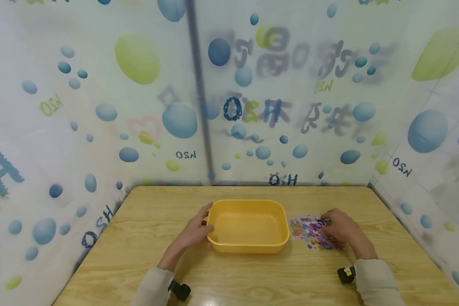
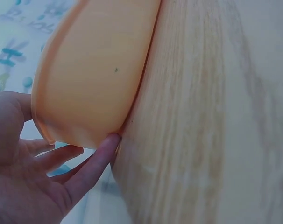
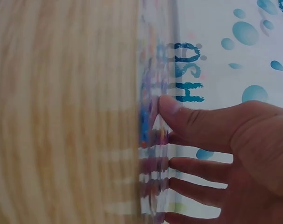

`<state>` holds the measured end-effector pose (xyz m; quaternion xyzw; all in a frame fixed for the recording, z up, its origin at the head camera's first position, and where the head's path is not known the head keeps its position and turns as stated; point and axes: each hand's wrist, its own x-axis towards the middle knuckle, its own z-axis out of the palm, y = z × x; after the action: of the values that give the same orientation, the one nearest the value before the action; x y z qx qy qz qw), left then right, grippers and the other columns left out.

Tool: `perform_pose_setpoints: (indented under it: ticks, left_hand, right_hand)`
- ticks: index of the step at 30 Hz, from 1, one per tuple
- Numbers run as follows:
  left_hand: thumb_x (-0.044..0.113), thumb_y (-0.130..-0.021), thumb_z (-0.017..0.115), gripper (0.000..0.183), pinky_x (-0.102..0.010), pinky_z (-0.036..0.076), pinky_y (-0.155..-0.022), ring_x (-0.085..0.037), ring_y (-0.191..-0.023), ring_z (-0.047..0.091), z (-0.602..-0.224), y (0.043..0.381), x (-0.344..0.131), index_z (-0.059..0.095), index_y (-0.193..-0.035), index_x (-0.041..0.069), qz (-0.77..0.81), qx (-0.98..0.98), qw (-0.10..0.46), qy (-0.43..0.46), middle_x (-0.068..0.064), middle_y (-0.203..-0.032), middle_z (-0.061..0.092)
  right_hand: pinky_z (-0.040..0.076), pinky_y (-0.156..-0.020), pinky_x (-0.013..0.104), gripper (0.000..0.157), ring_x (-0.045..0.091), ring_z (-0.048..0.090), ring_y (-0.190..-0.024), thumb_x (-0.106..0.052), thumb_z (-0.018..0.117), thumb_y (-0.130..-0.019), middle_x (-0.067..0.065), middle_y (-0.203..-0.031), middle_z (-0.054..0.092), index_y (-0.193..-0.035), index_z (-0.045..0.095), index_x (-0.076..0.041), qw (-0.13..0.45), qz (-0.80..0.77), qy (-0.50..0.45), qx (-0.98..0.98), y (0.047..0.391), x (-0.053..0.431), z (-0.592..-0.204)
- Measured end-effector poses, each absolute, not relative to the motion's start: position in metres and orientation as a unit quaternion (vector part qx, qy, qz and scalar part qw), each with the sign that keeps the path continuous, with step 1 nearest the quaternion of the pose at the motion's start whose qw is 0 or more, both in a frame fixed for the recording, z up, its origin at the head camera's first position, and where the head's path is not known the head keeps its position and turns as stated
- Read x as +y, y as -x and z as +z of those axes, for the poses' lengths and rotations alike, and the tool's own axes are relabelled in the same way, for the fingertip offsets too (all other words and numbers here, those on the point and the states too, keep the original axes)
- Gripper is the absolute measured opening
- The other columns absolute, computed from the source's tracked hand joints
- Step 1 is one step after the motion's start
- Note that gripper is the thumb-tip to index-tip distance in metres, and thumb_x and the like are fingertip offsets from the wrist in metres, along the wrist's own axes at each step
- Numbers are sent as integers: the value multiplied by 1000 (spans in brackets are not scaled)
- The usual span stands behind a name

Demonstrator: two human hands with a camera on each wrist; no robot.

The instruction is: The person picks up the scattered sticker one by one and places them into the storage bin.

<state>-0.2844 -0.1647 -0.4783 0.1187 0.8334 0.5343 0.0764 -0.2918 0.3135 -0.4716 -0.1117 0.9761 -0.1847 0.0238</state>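
A yellow rectangular plastic basin (image 1: 248, 249) stands on the table, its inside bare. My left hand (image 1: 196, 225) grips its left end. The thumb lies over the rim, and the other fingers (image 2: 92, 170) rest against the outer wall down to the tabletop. To the basin's right lies a flat, clear plastic bag (image 1: 310, 227) with many small, colourful shapes. My right hand (image 1: 342, 227) is on the bag's right part. In the right wrist view the thumb and spread fingers (image 3: 197, 170) touch the clear bag (image 3: 151, 140); whether they pinch the film is not clear.
A wooden table (image 1: 229, 276) carries everything. Behind it and along both sides hangs a pale curtain (image 1: 290, 140) printed with blue and green dots. Black wrist cameras (image 1: 180, 290) sit on both sleeves.
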Motion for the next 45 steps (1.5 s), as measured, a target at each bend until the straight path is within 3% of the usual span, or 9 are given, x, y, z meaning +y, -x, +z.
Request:
perform_pose_setpoints:
  ticks: [8, 16, 22, 25, 30, 34, 41, 45]
  left_hand:
    - [5, -94, 60, 79, -36, 61, -66, -39, -121, 63, -479, 288, -164, 24, -165, 12, 531, 836, 76, -119, -29, -157, 43]
    - [5, -95, 60, 79, -38, 62, -67, -41, -123, 63, -478, 289, -167, 24, -165, 13, 539, 831, 76, -117, -29, -158, 42]
    - [6, -94, 61, 79, -38, 63, -69, -38, -121, 64, -477, 290, -168, 26, -165, 15, 537, 833, 75, -111, -27, -158, 43]
    - [6, -94, 61, 79, -37, 64, -69, -37, -120, 64, -478, 290, -167, 26, -165, 15, 532, 837, 72, -109, -27, -158, 43]
    - [7, -96, 61, 76, -36, 63, -70, -34, -117, 65, -480, 291, -165, 27, -164, 14, 530, 838, 74, -103, -27, -157, 44]
    - [10, -101, 60, 72, -36, 64, -71, -36, -119, 64, -481, 290, -164, 26, -164, 15, 533, 836, 77, -102, -27, -157, 44]
    - [8, -103, 57, 70, -37, 64, -69, -41, -121, 64, -482, 287, -167, 26, -165, 16, 536, 832, 80, -123, -31, -157, 42]
    - [8, -103, 56, 69, -36, 64, -69, -41, -121, 64, -482, 286, -168, 27, -165, 19, 536, 830, 81, -130, -31, -158, 40]
  right_hand:
    - [53, -96, 63, 41, 51, 63, -113, -18, 80, -88, 32, -121, 68, -117, 71, 10, 33, -188, 92, 977, 297, 315, -471]
    - [57, -83, 55, 32, 32, 65, -93, -17, 81, -88, 23, -111, 71, -110, 70, 3, 29, -177, 75, 981, 298, 305, -466]
    - [55, -88, 58, 56, 40, 61, -101, -14, 80, -87, 36, -121, 59, -128, 54, 13, 21, -203, 49, 978, 294, 300, -459]
    - [54, -82, 53, 48, 39, 55, -95, -15, 83, -84, 35, -115, 55, -115, 57, 11, 18, -215, 32, 976, 291, 300, -456]
    - [51, -65, 40, 28, 28, 55, -78, -13, 85, -81, 20, -92, 63, -89, 64, 4, 2, -237, 27, 971, 289, 306, -459]
    - [51, -56, 35, 18, 22, 60, -70, -5, 74, -88, 20, -90, 69, -100, 70, 8, 12, -312, 15, 950, 288, 313, -463]
    - [58, -72, 34, 32, 22, 67, -87, -2, 60, -97, 31, -114, 68, -124, 64, 15, 18, -403, 1, 915, 285, 324, -463]
    - [60, -73, 29, 38, 18, 68, -88, -3, 56, -101, 36, -124, 65, -132, 58, 18, 21, -452, 9, 892, 281, 327, -455]
